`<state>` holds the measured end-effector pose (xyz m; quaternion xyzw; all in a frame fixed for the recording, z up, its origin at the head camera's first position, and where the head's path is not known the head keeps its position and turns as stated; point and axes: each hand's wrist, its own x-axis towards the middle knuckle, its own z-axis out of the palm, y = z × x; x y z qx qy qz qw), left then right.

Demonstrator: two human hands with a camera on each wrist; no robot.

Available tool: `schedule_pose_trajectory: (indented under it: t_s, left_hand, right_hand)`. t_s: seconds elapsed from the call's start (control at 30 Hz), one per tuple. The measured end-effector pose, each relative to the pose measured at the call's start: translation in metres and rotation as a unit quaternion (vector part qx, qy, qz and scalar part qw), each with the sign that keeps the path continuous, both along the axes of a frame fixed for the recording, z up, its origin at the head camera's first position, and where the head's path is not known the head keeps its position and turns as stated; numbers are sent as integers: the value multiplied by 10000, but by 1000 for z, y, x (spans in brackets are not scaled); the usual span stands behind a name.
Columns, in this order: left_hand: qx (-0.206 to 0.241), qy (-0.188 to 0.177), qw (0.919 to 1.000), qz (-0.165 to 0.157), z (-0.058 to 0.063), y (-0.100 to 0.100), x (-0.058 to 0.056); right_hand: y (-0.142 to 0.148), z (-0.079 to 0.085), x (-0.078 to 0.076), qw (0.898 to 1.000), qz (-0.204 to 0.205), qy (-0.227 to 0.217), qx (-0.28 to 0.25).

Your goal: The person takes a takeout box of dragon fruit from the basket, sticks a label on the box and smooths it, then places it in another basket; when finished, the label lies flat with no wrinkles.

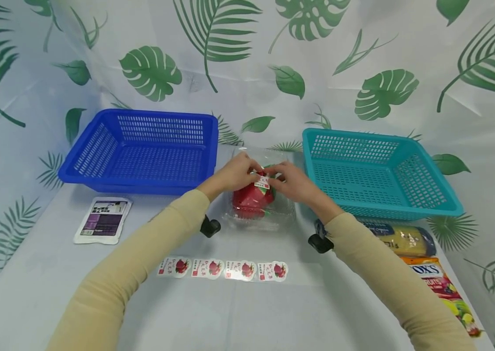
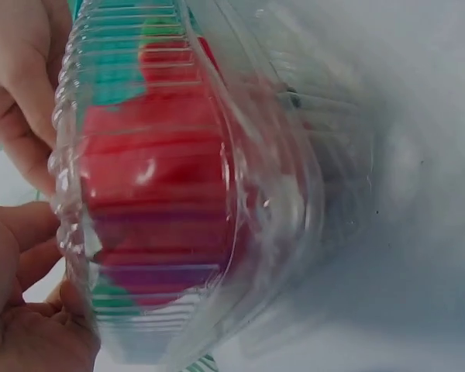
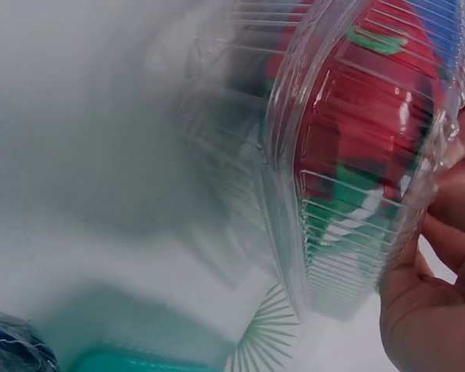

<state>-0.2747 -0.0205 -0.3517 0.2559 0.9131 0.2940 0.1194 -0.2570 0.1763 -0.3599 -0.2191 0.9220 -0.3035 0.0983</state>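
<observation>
A clear plastic clamshell box [image 1: 281, 214] stands at the back middle of the table. Through its ribbed walls shows a red thing with green parts [image 2: 159, 155], resembling a dragon fruit. Above the lid, my left hand [image 1: 235, 173] pinches the left edge of a small white sticker [image 1: 262, 183] with red print. The right hand [image 1: 294, 183] holds the same sticker by its other side, thumb and fingers bent. Both hands lie against the top of the box in the wrist views, where the sticker itself is mostly hidden.
Several dragon-fruit stickers [image 1: 240, 270] lie in a row in front. A blue basket [image 1: 137, 187] stands at back left, a teal basket [image 1: 387, 210] at back right. A white and purple packet [image 1: 103, 220] lies left; a pasta bag [image 1: 405, 240] and a candy bag [image 1: 442, 287] lie right.
</observation>
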Motion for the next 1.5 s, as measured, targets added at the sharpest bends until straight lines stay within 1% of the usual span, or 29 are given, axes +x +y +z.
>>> schedule_pose_trajectory:
  t_s: [0.1,0.2,0.33,0.47,0.6,0.67,0.77,0.83,0.9,1.0,1.1,1.17,1.23,1.27,1.33,1.4,1.5]
  left_hand:
    - [-133,173,9997,-114,1,1,-1]
    - [-132,114,9997,-143,2,0,-1]
    - [-3,-143,9998,-150,3,-3,0]
    - [85,-238,9994,-235,3,-6,-1]
    - [158,-202,9992,-322,2,-8,-2]
    - [185,-191,9992,-289,2,-8,-1]
    - [161,-82,9996,-211,1,-7,2]
    - [179,12,9998,-93,1,-7,6]
    - [240,142,9996,92,1,-9,11]
    - [477,313,9970,526,2,-12,17]
    - [649,475,9917,999,3,-17,24]
    - [600,564,9895,1188,3,-19,28]
    - [460,599,9890,1271,3,-20,34]
    - [381,595,9894,1270,2,-21,37]
    - [237,626,9904,1207,0,-21,44]
    - [132,639,9912,1148,-2,-21,52]
    - [83,643,9915,1127,-7,-23,63]
  right_hand:
    - [0,1,-1,9996,171,166,129]
    - [0,2,-1,9995,219,153,175]
    - [1,1,-1,9998,205,-29,58]
    - [3,0,0,9998,151,-141,-58]
    - [6,0,2,9996,131,-185,-167]
    - [7,-1,4,9994,114,-220,-225]
    - [7,-2,5,9993,4,-239,-287]
    - [6,-3,7,9991,-88,-199,-362]
    - [6,-4,10,9987,-189,-136,-453]
    - [5,-5,15,9974,-264,-11,-666]
    - [6,-6,20,9955,-371,203,-846]
    - [8,-7,23,9943,-483,415,-853]
    - [10,-7,27,9933,-665,623,-715]
    - [11,-8,30,9928,-745,720,-597]
    - [12,-9,35,9926,-852,778,-389]
    - [13,-10,43,9935,-864,695,-240]
    - [16,-12,52,9958,-799,409,-168]
